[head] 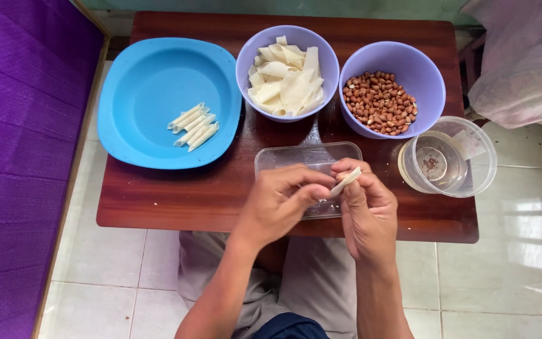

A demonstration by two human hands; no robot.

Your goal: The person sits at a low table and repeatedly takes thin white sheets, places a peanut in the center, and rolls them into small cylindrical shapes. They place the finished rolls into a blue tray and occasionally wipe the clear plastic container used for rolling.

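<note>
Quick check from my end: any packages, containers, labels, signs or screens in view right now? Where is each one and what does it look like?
No labels, signs or screens show.
Clear rectangular tub: table centre, just beyond the hands.
Clear round tub: right edge of table, holding a little liquid and a small round lid-like thing.
Lilac bowl: back centre, pale wrapper strips.
Lilac bowl: back right, peanuts.
Blue plate: left, holding rolled wrappers.

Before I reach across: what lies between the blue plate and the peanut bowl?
In the head view, the purple bowl of pale wrapper pieces sits between the blue plate and peanut bowl.
</note>
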